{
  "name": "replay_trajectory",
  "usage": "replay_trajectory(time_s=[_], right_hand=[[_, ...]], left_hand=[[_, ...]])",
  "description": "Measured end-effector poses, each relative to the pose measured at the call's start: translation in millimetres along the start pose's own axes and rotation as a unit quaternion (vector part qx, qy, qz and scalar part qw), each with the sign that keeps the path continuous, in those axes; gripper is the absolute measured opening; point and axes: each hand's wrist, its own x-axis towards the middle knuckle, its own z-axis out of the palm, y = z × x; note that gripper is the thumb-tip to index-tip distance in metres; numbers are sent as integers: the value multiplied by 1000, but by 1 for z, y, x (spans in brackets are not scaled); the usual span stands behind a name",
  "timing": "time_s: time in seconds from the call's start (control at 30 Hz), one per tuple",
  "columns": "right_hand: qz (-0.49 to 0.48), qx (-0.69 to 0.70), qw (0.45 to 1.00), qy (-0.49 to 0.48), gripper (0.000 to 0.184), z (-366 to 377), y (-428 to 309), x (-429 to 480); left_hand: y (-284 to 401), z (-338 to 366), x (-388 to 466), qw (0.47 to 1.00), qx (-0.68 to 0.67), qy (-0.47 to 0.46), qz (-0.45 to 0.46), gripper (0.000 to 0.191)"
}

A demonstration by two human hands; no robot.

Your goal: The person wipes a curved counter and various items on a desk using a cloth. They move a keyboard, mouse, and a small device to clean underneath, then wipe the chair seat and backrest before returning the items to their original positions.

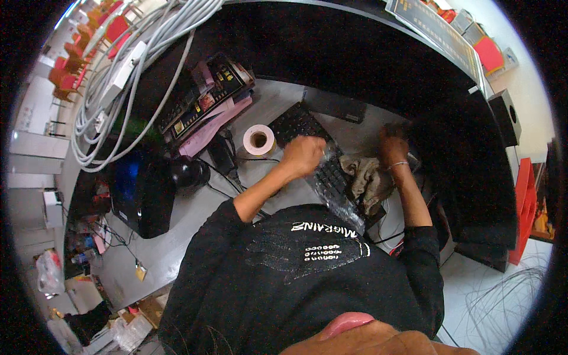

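My left hand (304, 155) is curled in a fist over a black keyboard (330, 175), its fingers closed on the edge of a clear plastic film (339, 204). The film runs along the keyboard's near side towards my shirt. Over the desk's right part is my right hand (394, 144), dark and blurred, so its fingers are hard to make out. A crumpled brown-grey cloth (368, 179) lies between the keyboard and my right wrist. A roll of pale labels or paper (258, 140) stands left of the keyboard.
Books and pink papers (217, 120) are stacked beyond the roll. A black device with a blue-lit screen (142, 191) stands at left, with black cables nearby. Coiled grey cable (128, 88) hangs upper left. A high black counter panel (319, 44) curves around the desk (195, 222).
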Motion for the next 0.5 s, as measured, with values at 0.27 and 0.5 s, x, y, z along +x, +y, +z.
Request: replay_trajectory(time_s=[0.27,0.5], right_hand=[[-97,4,989,110,39,-69,-19,-13],[-147,307,892,297,49,-173,-73,-25]], left_hand=[[-42,11,-96,861,-493,-116,-50,19],[-48,11,-144,844,-524,-95,-64,20]])
